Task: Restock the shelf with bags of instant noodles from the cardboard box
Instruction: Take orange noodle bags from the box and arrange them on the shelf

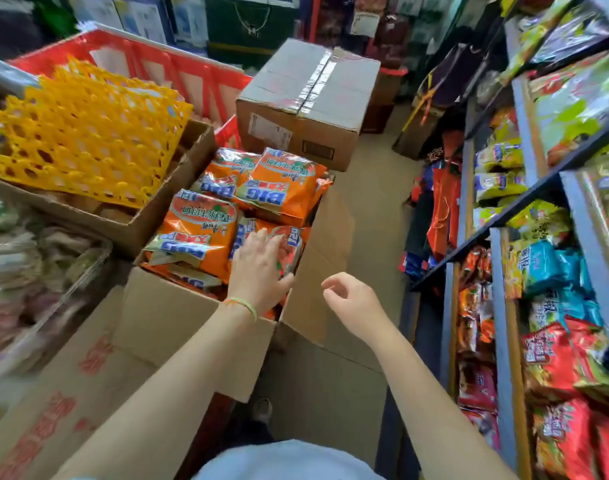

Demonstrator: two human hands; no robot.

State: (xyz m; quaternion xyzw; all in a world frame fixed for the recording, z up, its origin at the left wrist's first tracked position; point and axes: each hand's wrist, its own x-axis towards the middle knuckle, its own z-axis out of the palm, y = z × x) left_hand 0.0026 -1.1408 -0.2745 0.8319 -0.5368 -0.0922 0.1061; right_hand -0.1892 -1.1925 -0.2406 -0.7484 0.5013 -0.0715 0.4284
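1. Resting flat, fingers spread, the left hand (259,268) lay on an orange noodle bag (282,249) in the open cardboard box (178,317), gripping nothing.
2. The right hand (350,301) hovered beside the box flap, fingers loosely curled, empty.
3. Bags (279,187) ahead of the left hand read "BIG" in blue.
4. The shelf (504,271), right of the right hand, held mixed packets.
5. A taped carton (306,102) stood beyond the bags.

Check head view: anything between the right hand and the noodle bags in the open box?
Only the open box's upright cardboard flap; the right hand hovers empty outside it, while the noodle bags lie inside.
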